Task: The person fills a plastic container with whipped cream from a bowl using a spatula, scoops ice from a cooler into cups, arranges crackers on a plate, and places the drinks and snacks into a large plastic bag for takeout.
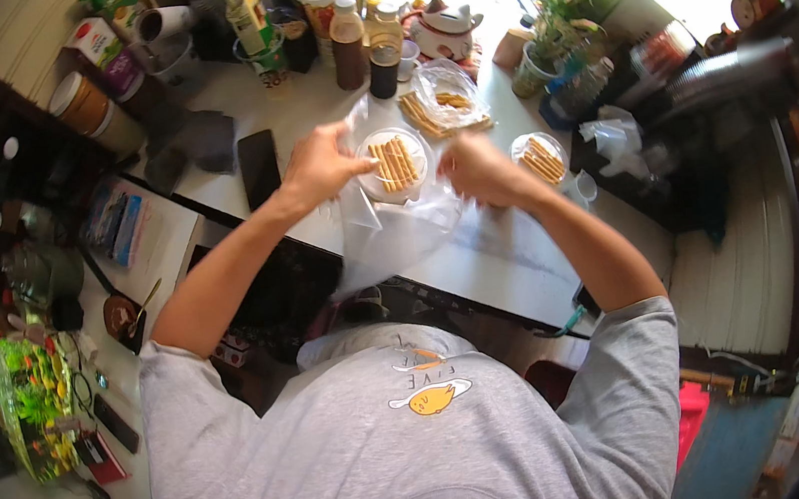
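A round clear plastic container with several golden breadstick-like snacks side by side sits in front of me. A clear plastic bag spreads around and below it, over the table's front edge. My left hand grips the bag at the container's left, its thumb over the container's rim. On the other side, my right hand is blurred, fingers curled close to the bag; whether it pinches the plastic is unclear. A second round container with similar sticks stands to the right.
Behind lie more sticks beside a crumpled plastic bag. Two bottles, cups and a white cat figurine stand at the back. A dark phone lies left; a small cup and potted plants are at right.
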A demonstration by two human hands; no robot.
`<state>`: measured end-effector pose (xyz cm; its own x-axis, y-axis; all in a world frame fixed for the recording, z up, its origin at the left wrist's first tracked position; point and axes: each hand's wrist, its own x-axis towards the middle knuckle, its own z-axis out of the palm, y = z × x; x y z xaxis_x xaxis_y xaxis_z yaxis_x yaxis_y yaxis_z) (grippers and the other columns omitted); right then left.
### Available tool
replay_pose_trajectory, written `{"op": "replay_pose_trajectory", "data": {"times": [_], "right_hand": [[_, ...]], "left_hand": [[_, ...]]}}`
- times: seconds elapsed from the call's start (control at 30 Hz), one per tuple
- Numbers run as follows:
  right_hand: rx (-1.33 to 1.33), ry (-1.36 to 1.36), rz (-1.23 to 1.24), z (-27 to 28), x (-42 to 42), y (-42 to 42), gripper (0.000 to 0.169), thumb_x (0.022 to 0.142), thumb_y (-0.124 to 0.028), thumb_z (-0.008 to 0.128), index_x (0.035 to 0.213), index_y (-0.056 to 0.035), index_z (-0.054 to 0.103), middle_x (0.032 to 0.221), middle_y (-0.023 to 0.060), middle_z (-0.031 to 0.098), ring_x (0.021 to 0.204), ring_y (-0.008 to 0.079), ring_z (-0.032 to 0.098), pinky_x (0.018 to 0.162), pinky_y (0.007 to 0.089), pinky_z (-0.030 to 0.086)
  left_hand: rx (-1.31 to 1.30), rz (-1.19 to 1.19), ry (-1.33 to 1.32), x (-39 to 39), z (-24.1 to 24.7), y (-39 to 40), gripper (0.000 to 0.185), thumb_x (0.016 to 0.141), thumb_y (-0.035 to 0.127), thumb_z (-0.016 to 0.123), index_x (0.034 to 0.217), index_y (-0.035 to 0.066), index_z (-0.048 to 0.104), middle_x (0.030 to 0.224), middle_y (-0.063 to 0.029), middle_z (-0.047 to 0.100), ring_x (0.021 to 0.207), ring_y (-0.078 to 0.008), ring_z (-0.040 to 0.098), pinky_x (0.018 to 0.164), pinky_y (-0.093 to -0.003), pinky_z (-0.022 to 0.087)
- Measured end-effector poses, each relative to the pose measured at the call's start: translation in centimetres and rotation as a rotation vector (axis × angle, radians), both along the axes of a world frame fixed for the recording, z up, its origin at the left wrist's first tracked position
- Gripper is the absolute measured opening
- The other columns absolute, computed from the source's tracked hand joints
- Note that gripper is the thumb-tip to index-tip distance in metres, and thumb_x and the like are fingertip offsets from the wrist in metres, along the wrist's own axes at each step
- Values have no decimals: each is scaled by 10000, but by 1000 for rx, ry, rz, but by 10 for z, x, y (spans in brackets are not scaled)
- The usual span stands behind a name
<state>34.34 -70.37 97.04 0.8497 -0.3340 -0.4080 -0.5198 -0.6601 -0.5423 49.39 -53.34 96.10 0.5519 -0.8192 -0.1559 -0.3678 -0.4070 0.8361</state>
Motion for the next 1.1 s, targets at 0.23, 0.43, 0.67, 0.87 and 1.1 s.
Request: {"op": "replay_pose_trajectory", "data": {"times": [0.23,0.43,0.67,0.87,1.1], "right_hand": [[-289,-82,-236,-21,-19,6,1006,679,-472,745,1364,33,208,1220,355,346,1188,475,353,982,450,346],[-120,-455,-469,-72,-20,44,720,716,-42,648,1348,23,308,1230,338,298,1104,455,437,976,386,369],[-33,-568,-354,-19,-2,41,340,650,75,495,916,-9,690,758,197,649,697,295,631,689,363,502],[-303,-641,-359,79,-9,1,233,782,48,538,989,61,644,796,154,663,586,124,607,563,254,499],[-356,-549,-447,78,-40,-18,220,718,11,541,897,56,662,901,247,634,869,343,627,805,334,482]], "left_hand": [[32,-300,-128,15,11,-51,503,581,193,793,998,-22,614,628,-115,634,525,-185,619,480,-310,497],[63,-242,78,18,-9,-38,840,611,302,795,1288,-36,433,1051,-179,602,505,-147,574,427,-269,472],[21,-183,157,35,7,-20,636,769,246,707,1263,-55,443,1112,-125,612,429,-16,449,341,-189,366],[-157,-286,111,53,90,-63,501,804,133,618,1288,113,492,1038,-95,647,402,10,408,352,-149,355],[41,-576,20,47,82,-141,575,730,204,684,1273,127,514,1106,-135,617,514,-37,531,385,-169,411]]}}
